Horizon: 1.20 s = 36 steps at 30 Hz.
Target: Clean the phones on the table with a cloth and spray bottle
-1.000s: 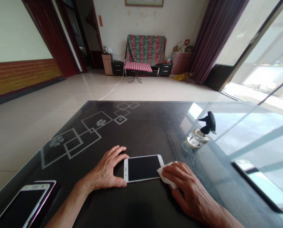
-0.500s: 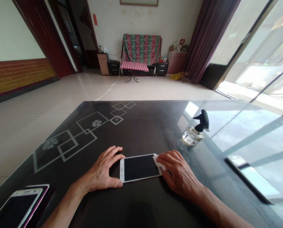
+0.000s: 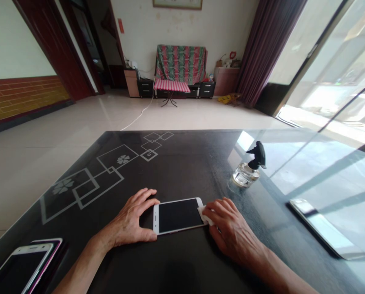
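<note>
A white smartphone (image 3: 180, 215) with a dark screen lies face up on the glossy black table. My left hand (image 3: 132, 220) steadies its left end, thumb at the near corner and index finger at the far corner, the other fingers stretched out. Under the fingers of my right hand (image 3: 229, 224) is a folded white wipe (image 3: 204, 215), pressed on the phone's right end. Part of the wipe is hidden by those fingers.
A clear spray bottle (image 3: 246, 173) with a black trigger head stands beyond my right hand. Another phone (image 3: 323, 228) lies at the right, reflecting the window. Stacked phones (image 3: 23, 265) are at the near left. The table (image 3: 194, 159) has a far edge facing the floor.
My right hand and the wipe have slid a little toward me along the phone's right end. My left hand keeps its hold. The whole view has shifted slightly.
</note>
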Each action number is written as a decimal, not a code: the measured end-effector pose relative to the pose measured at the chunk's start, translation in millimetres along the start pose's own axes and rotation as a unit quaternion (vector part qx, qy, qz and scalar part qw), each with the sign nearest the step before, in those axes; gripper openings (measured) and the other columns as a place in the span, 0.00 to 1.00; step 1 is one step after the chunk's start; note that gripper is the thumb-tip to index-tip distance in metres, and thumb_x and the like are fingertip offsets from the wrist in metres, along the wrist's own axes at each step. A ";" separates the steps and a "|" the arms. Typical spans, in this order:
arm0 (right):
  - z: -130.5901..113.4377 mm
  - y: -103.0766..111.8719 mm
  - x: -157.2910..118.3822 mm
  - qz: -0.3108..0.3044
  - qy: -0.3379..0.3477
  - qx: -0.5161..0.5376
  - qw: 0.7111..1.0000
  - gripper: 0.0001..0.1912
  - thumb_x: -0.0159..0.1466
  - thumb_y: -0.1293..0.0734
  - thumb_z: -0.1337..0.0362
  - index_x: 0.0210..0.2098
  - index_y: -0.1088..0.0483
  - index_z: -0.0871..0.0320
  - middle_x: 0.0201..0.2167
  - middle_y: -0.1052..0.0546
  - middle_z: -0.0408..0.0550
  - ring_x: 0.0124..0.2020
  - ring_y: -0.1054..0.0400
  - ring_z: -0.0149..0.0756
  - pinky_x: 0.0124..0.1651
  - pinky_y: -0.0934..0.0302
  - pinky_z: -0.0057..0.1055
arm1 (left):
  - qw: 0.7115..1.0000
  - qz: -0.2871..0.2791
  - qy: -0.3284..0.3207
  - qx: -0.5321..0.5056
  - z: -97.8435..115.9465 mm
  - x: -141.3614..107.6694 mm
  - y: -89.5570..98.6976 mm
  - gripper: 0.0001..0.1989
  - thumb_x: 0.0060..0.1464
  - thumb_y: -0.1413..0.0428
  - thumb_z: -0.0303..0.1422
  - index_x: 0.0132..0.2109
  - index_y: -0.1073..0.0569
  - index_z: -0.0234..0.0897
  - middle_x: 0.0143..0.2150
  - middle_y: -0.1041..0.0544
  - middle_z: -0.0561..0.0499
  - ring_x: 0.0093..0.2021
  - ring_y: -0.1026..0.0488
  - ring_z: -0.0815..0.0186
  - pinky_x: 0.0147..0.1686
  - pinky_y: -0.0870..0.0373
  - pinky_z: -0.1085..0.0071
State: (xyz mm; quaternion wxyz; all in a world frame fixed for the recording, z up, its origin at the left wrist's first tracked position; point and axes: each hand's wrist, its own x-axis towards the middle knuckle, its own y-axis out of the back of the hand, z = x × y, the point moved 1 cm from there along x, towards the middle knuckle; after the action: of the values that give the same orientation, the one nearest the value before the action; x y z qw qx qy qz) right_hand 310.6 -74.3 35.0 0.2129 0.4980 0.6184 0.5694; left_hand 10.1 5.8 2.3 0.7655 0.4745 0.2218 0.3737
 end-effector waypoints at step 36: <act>-1.0 -26.0 43.6 -0.027 0.003 0.003 1.000 0.16 0.58 0.40 0.76 0.44 0.30 0.57 0.41 0.29 0.50 0.40 0.39 0.39 0.50 0.47 0.39 | 0.999 -0.022 0.018 -0.018 3.2 1.7 2.1 0.39 0.36 0.34 0.48 0.57 0.33 0.47 0.68 0.45 0.47 0.68 0.55 0.43 0.62 0.49 0.47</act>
State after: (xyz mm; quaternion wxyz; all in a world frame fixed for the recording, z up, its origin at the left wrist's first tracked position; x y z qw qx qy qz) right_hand 281.9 -33.6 24.7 0.2253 0.4802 0.6339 0.5629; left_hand 12.6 5.9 5.7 0.7776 0.4490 0.2397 0.3693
